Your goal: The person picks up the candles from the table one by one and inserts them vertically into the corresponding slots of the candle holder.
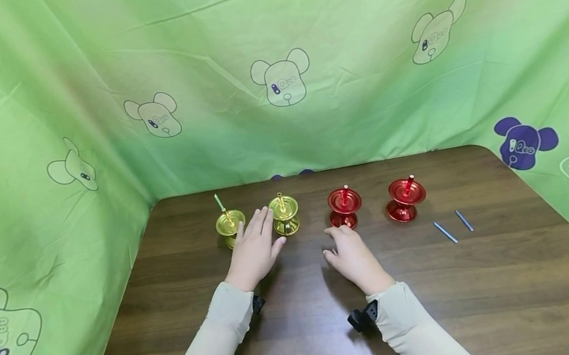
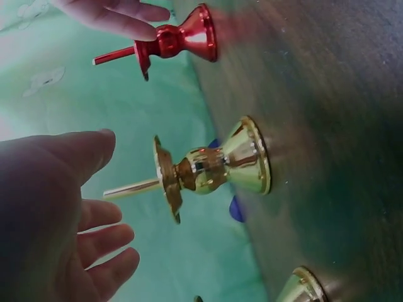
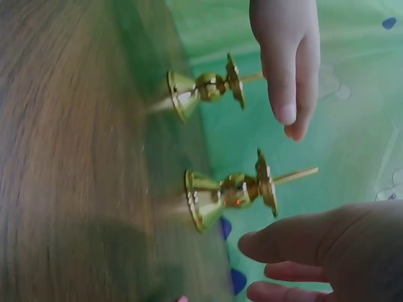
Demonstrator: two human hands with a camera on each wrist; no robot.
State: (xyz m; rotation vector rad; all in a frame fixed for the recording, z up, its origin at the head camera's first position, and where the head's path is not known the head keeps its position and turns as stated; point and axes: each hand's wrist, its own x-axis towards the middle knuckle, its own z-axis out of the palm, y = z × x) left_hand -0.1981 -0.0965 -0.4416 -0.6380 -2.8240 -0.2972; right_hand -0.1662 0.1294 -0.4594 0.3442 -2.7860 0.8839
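Observation:
My left hand (image 1: 253, 256) reaches over the table with extended fingers and thumb held apart, holding nothing. It is between two gold candle holders: the left one (image 1: 225, 226), partly hidden by the fingers, carries a thin green candle (image 1: 220, 203). Its neighbour, the second gold candle holder (image 1: 287, 226), has only a bare stem above its dish. My right hand (image 1: 353, 256), also without anything in it, has loosely bent fingers in front of the nearer red candle holder (image 1: 344, 200). In the left wrist view those fingers overlap the dish of this red candle holder (image 2: 200, 38).
Farther right stands another red candle holder (image 1: 402, 209). Two thin blue candles (image 1: 445, 232) lie on the brown wooden table (image 1: 300, 326) to its right. Green printed cloth (image 1: 361, 111) surrounds the table's back and sides.

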